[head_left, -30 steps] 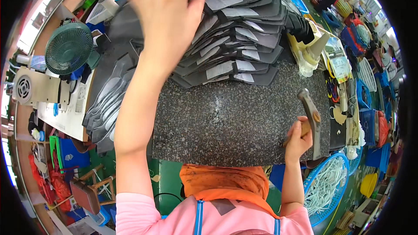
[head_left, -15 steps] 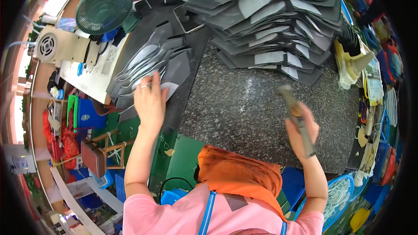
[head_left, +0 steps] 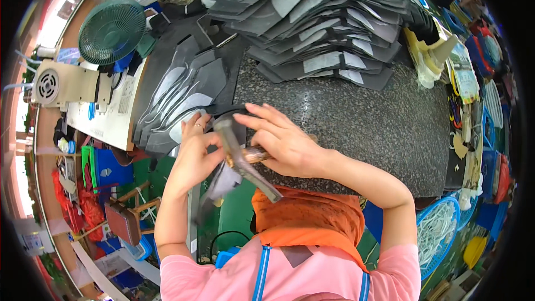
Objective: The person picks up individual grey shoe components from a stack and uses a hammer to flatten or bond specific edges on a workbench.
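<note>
My right hand (head_left: 292, 147) is clamped on the hammer (head_left: 239, 159), its wooden handle tucked under my fingers and its long metal head angled across the space between my 2 hands, above the near left corner of the speckled table (head_left: 356, 122). The fingers of that hand reach out past the hammer, with their tips at the end of a dark strip (head_left: 225, 110) that spans the gap toward my left fingers. My left hand (head_left: 195, 153) is at the near edge of the fanned grey pieces (head_left: 192, 81), its fingertips on a pale patch there and its thumb out to the right, just beside the hammer head; I cannot tell whether this grip is pinched on a piece or only resting. Below that thumb a grey flap (head_left: 225, 183) hangs past the table edge, too blurred to say what it joins. The fanned pieces overlap in a row at my left, each with a pale area showing. Beyond my right hand, at the far side of the table, stands a tall stack (head_left: 334, 33) of dark grey pieces with light panels and black bands. A green fan (head_left: 111, 30) is at the far left, and at my lower right a blue basket (head_left: 457, 217) holds a tangle of pale strips.
</note>
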A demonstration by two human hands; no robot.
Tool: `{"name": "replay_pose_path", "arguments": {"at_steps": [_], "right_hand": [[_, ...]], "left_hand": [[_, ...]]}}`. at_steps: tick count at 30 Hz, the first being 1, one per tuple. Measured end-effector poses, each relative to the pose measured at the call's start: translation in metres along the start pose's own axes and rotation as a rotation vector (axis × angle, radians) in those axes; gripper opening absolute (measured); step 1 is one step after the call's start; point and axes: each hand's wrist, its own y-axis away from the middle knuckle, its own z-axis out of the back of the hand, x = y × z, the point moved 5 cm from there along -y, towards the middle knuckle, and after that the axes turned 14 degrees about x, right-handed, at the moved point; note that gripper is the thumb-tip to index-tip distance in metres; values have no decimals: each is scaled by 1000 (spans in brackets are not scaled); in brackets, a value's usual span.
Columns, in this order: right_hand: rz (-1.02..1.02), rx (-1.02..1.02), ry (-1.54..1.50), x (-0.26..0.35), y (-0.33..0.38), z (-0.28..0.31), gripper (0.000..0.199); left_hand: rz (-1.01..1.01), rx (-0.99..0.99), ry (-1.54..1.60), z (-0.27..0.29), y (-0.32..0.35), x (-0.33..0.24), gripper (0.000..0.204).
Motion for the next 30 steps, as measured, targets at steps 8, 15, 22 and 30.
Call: {"name": "replay_pose_path", "arguments": {"at_steps": [8, 15, 22, 30], "right_hand": [[113, 20, -80, -12, -15, -12, 25], [140, -148, 86, -16, 6, 0, 22], [-417, -33, -108, -7, 83, 26, 17], [-939, -86, -344, -3, 166, 71, 18]], "left_hand": [[-51, -144, 455, -16, -11, -4, 34], [-252, 38, 455, -16, -24, -17, 30], [-118, 472, 532, -54, -64, -62, 17], [-299, 445, 519, -94, -101, -128, 7]]}}
